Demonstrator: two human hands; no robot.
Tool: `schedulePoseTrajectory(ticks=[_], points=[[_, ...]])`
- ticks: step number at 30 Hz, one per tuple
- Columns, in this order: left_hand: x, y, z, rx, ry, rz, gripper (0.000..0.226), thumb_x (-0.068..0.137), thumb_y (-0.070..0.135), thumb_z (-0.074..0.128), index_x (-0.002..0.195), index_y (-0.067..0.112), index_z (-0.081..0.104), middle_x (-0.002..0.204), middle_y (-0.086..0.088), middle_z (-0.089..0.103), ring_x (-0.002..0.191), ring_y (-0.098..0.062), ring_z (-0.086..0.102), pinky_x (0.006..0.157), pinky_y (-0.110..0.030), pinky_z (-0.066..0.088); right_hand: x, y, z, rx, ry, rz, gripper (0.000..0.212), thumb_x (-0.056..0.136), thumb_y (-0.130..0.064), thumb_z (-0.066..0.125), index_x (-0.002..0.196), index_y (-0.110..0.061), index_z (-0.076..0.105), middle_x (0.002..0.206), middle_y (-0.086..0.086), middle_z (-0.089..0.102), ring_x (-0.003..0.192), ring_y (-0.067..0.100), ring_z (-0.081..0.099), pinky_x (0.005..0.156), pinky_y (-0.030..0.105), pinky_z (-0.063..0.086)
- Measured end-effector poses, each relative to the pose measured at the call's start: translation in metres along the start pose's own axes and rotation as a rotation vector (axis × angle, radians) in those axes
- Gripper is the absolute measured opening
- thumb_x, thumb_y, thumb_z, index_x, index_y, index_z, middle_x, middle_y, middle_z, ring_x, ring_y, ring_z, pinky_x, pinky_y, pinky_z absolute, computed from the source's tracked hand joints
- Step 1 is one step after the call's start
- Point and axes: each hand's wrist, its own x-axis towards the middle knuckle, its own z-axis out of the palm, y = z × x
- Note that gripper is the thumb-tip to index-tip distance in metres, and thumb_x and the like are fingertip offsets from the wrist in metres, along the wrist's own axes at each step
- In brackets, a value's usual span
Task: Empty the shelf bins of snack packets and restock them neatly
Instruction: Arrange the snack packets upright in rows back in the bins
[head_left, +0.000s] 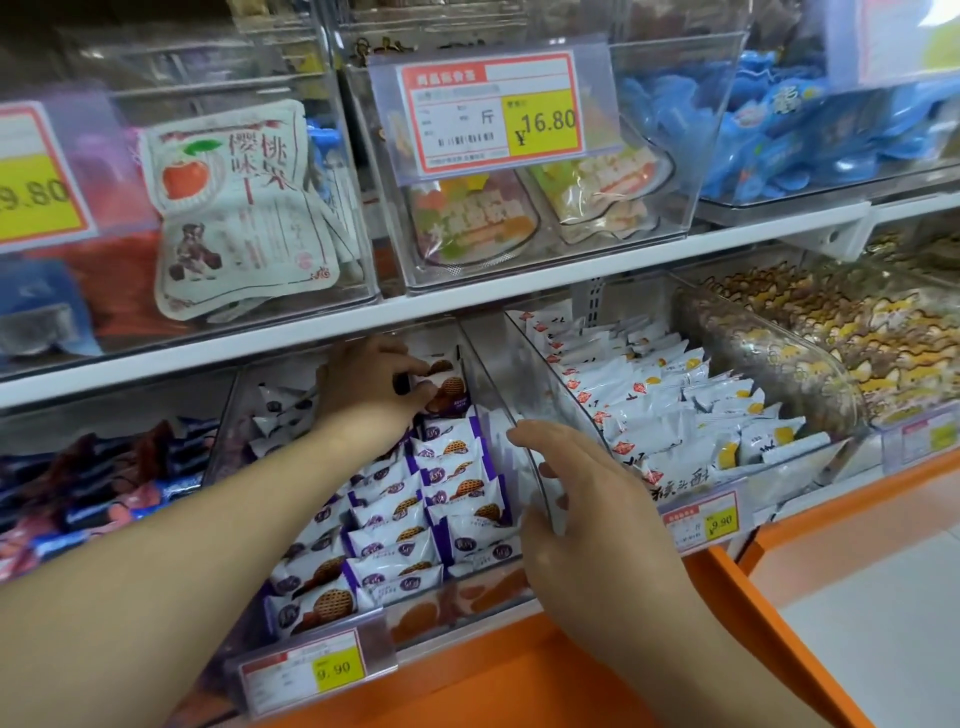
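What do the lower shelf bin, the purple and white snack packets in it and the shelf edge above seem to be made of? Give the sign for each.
Bin: clear rigid plastic, probably acrylic; the packets show through its glossy wall.
Snack packets: printed plastic film, it seems; they look puffed, with a slight sheen.
Shelf edge: smooth white strip, painted metal or plastic; the picture cannot settle which.

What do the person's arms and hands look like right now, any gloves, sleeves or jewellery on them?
Both are bare. The left hand and right hand wear no gloves, and no rings or watch show on them. Both forearms are uncovered up to the frame's edge, with no sleeve, wristband or marking in view.
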Motion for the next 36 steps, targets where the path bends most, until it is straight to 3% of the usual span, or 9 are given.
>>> schedulePoseTrajectory(ticks=[4, 8, 12, 15, 19, 24, 29, 32, 36], points=[[-0.020, 0.008, -0.017, -0.083, 0.016, -0.001, 0.037, 0.085, 0.068, 0.059, 0.113, 0.047, 0.072, 0.134, 0.021, 0.060, 0.131, -0.018, 0.052, 0.112, -0.048, 0.042, -0.002, -0.001, -0.003, -0.008, -0.013, 0.010, 0.064, 0.095, -0.008, 0.065, 0.146, -0.042, 0.049, 0.113, -0.053, 0.035, 0.106, -0.035, 0.034, 0.080, -0.007, 0.033], [-0.083, 0.044, -0.054, -0.372, 0.071, 0.057, 0.022, 0.096, 0.044, 0.068, 0.117, 0.041, 0.075, 0.126, 0.023, 0.065, 0.122, -0.001, 0.056, 0.110, -0.032, 0.046, -0.006, -0.007, -0.018, -0.045, 0.013, 0.060, 0.053, 0.093, -0.020, 0.070, 0.137, -0.046, 0.056, 0.135, -0.022, 0.050, 0.119, 0.001, 0.053, 0.096, 0.024, 0.052], [-0.185, 0.080, -0.076, -0.503, 0.140, 0.229, 0.024, 0.097, 0.026, 0.070, 0.120, 0.031, 0.077, 0.124, 0.019, 0.065, 0.121, -0.003, 0.058, 0.102, -0.021, 0.045, -0.023, -0.028, -0.054, -0.154, -0.150, 0.079, 0.014, 0.089, -0.028, 0.073, 0.100, -0.037, 0.074, 0.099, -0.017, 0.068, 0.089, 0.006, 0.066, 0.078, 0.030, 0.057], [-0.248, 0.086, -0.054, -0.608, 0.009, 0.255, 0.022, 0.096, 0.021, 0.073, 0.117, 0.025, 0.078, 0.123, 0.014, 0.064, 0.111, 0.000, 0.061, 0.091, -0.010, 0.043, -0.033, -0.032, -0.074, -0.295, -0.442, 0.049, 0.012, 0.089, -0.029, 0.075, 0.097, -0.039, 0.078, 0.090, -0.017, 0.073, 0.084, 0.000, 0.068, 0.074, 0.023, 0.056], [-0.311, 0.071, 0.018, -0.562, -0.377, 0.154, 0.025, 0.096, 0.035, 0.071, 0.122, 0.036, 0.074, 0.130, 0.023, 0.055, 0.105, 0.007, 0.057, 0.082, -0.002, 0.037, -0.044, 0.011, -0.054, -0.330, -0.713, 0.123, 0.024, 0.088, -0.028, 0.079, 0.109, -0.039, 0.076, 0.103, -0.014, 0.075, 0.097, 0.008, 0.071, 0.090, 0.042, 0.059], [-0.342, 0.066, 0.117, -0.432, -0.678, 0.099, 0.042, 0.094, 0.041, 0.071, 0.136, 0.037, 0.065, 0.145, 0.012, 0.052, 0.127, -0.007, 0.056, 0.102, -0.011, 0.038, -0.068, 0.118, -0.007, -0.532, -0.987, 0.290, 0.062, 0.092, -0.022, 0.076, 0.148, -0.033, 0.053, 0.144, -0.007, 0.059, 0.125, 0.012, 0.059, 0.098, 0.022, 0.043], [-0.347, 0.076, 0.202, -0.457, -0.819, -0.034, 0.048, 0.097, 0.046, 0.066, 0.142, 0.036, 0.056, 0.148, 0.012, 0.051, 0.138, -0.014, 0.050, 0.110, -0.032, 0.043, -0.089, 0.226, 0.024, -0.704, -1.081, 0.238, 0.075, 0.096, -0.016, 0.069, 0.161, -0.033, 0.035, 0.167, 0.003, 0.031, 0.155, 0.020, 0.026, 0.114, 0.017, 0.023], [-0.352, 0.078, 0.243, -0.532, -0.887, -0.209, 0.049, 0.094, 0.050, 0.068, 0.141, 0.039, 0.054, 0.138, 0.018, 0.056, 0.125, -0.009, 0.057, 0.102, -0.036, 0.048, -0.090, 0.273, 0.039, -0.733, -1.110, 0.319, 0.101, 0.091, -0.006, 0.069, 0.160, -0.056, 0.015, 0.174, -0.010, -0.002, 0.161, 0.020, 0.009, 0.124, 0.033, 0.031], [-0.358, 0.080, 0.280, -0.543, -0.903, -0.358, 0.065, 0.091, 0.042, 0.075, 0.148, 0.029, 0.047, 0.136, 0.007, 0.062, 0.118, -0.013, 0.062, 0.098, -0.040, 0.055, -0.092, 0.296, 0.059, -0.812, -1.148, 0.401, 0.122, 0.087, -0.011, 0.080, 0.164, -0.042, -0.008, 0.175, -0.002, -0.008, 0.160, 0.030, 0.011, 0.123, 0.044, 0.036]])
